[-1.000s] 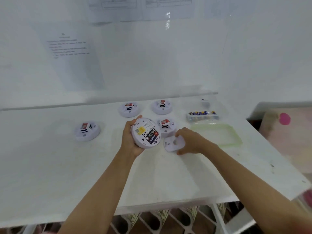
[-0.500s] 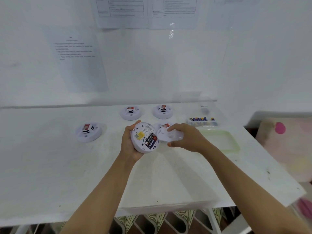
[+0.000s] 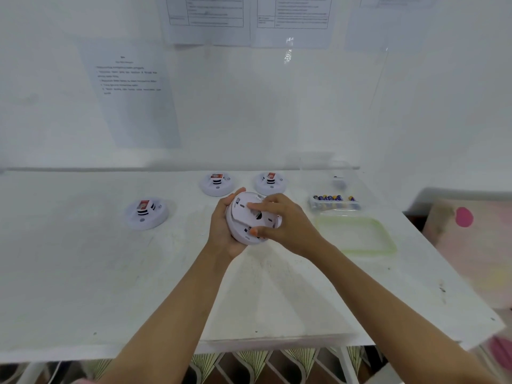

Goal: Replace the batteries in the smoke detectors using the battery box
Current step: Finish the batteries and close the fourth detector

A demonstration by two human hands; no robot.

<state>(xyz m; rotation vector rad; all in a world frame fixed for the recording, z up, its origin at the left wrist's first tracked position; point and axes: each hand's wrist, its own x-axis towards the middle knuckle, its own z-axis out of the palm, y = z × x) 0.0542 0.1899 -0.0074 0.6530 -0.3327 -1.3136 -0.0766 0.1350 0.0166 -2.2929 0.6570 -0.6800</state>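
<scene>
My left hand (image 3: 223,231) holds a round white smoke detector (image 3: 243,231) above the table, its back turned toward me. My right hand (image 3: 288,223) presses a white back cover (image 3: 249,214) flat onto that detector, fingers spread over it. Three more white smoke detectors stand on the table: one at the left (image 3: 146,214), two at the back (image 3: 217,184) (image 3: 271,182). A fourth seen earlier behind my hands is hidden. A clear battery box (image 3: 335,202) with several batteries sits to the right of my hands.
A clear lid with a green rim (image 3: 388,245) lies on the white table (image 3: 83,273) in front of the battery box. Paper sheets hang on the wall behind. The table's right edge runs diagonally, with pink cloth (image 3: 476,245) beyond it.
My right hand picked the back cover off the table, carried it left and laid it over the detector's back. The label and battery compartment are now covered.
</scene>
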